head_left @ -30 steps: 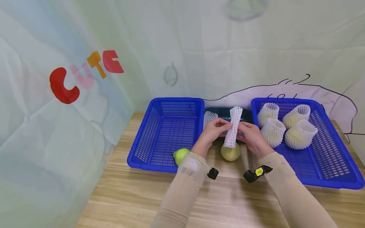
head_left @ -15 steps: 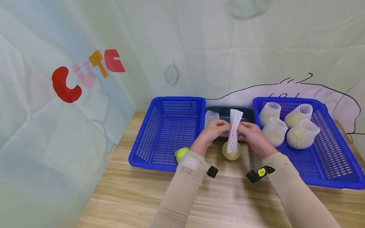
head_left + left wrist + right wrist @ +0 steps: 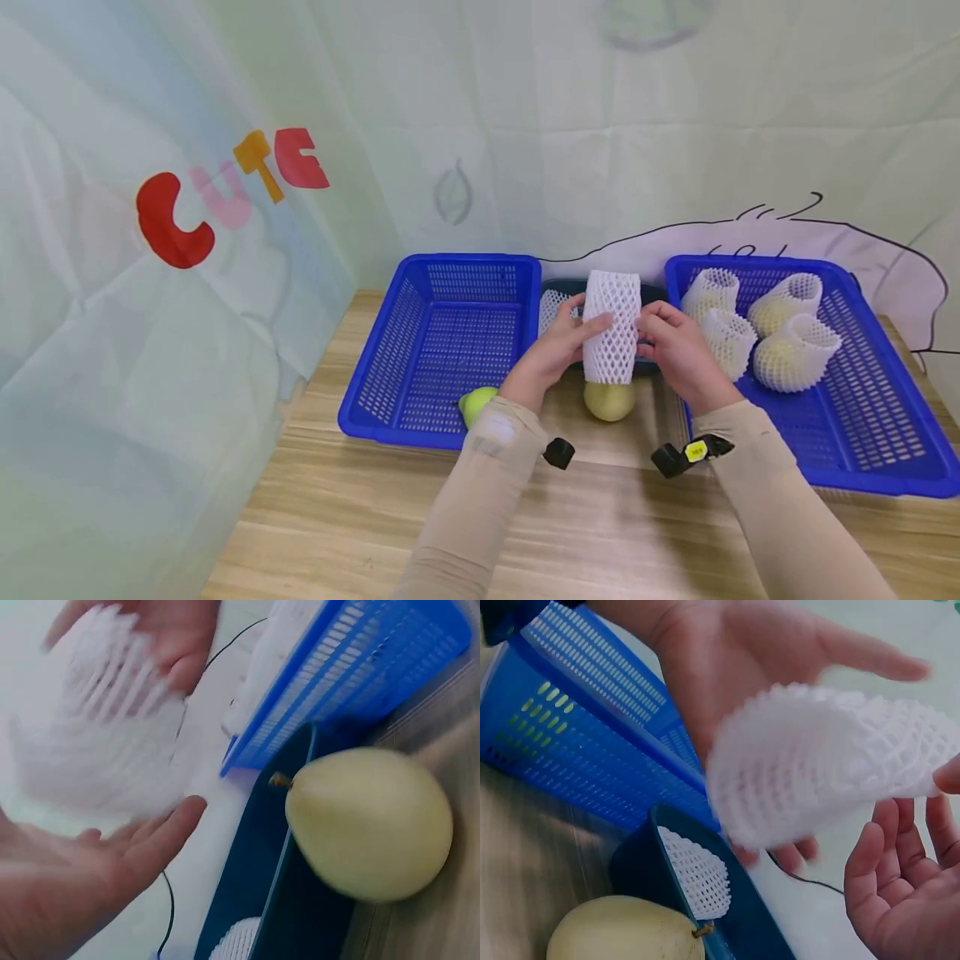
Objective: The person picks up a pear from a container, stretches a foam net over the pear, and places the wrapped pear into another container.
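A white foam fruit net stands upright above a pale yellow pear, spread wide into a tube. Its lower edge overlaps the top of the pear in the head view. My left hand holds the net's left side, thumb across the front and fingers behind. On the other side my right hand pinches the net's edge between thumb and fingers. The left wrist view shows the pear with its stem toward the tray, apart from both hands. In the right wrist view the net gapes open at one end.
A dark teal tray stands behind the hands, with another foam net in it. The left blue basket contains a green fruit. Several net-wrapped pears sit in the right blue basket.
The foam net, earlier a narrow, twisted strip between both hands, is now spread into a wide tube. My right hand has shifted slightly right, and the left thumb now crosses the net's front.
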A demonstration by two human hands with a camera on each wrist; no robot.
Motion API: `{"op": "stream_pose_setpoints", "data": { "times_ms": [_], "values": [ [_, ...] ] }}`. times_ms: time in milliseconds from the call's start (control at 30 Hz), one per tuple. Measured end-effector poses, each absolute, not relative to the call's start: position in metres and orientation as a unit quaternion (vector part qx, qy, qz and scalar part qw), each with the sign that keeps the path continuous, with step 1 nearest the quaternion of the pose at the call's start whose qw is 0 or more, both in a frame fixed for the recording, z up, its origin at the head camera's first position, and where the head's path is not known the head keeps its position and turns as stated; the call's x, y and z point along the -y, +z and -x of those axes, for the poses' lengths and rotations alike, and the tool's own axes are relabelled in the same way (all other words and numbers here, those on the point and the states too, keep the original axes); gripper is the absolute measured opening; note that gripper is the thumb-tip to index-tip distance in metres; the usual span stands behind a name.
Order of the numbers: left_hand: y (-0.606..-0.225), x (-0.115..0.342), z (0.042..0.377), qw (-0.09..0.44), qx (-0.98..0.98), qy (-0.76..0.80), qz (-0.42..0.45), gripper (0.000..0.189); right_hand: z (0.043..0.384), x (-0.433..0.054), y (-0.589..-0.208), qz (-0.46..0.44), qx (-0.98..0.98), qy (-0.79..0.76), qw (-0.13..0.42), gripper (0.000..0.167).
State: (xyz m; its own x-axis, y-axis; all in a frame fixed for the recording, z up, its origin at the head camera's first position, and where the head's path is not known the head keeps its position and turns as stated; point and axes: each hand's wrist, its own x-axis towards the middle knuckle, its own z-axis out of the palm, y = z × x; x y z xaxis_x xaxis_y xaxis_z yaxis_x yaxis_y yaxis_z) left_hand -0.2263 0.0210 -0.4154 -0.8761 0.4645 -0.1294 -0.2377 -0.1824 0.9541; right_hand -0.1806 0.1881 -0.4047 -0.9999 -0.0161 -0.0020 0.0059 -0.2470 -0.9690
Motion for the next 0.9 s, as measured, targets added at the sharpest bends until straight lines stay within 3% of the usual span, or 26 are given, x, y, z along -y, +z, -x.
{"op": "stream_pose_setpoints", "data": {
  "times_ms": [100,267,533,900],
  "values": [
    [-0.416,-0.027,0.223,0.241,-0.605,0.752,-0.101,0.051,0.182,-0.184,-0.403,-0.004,-0.636,-0.772,-0.009,0.013],
    [-0.422,-0.022,0.229,0.186,-0.583,0.791,-0.026,0.04,0.182,-0.177,-0.41,-0.075,-0.677,-0.729,-0.068,0.003],
    [-0.437,-0.006,0.245,0.153,-0.458,0.876,0.013,0.041,0.168,-0.154,-0.449,-0.176,-0.707,-0.68,-0.075,0.034],
    [-0.45,0.005,0.259,0.131,-0.309,0.94,0.064,0.047,0.16,-0.159,-0.503,-0.154,-0.764,-0.625,-0.026,0.065]
  ]
}}
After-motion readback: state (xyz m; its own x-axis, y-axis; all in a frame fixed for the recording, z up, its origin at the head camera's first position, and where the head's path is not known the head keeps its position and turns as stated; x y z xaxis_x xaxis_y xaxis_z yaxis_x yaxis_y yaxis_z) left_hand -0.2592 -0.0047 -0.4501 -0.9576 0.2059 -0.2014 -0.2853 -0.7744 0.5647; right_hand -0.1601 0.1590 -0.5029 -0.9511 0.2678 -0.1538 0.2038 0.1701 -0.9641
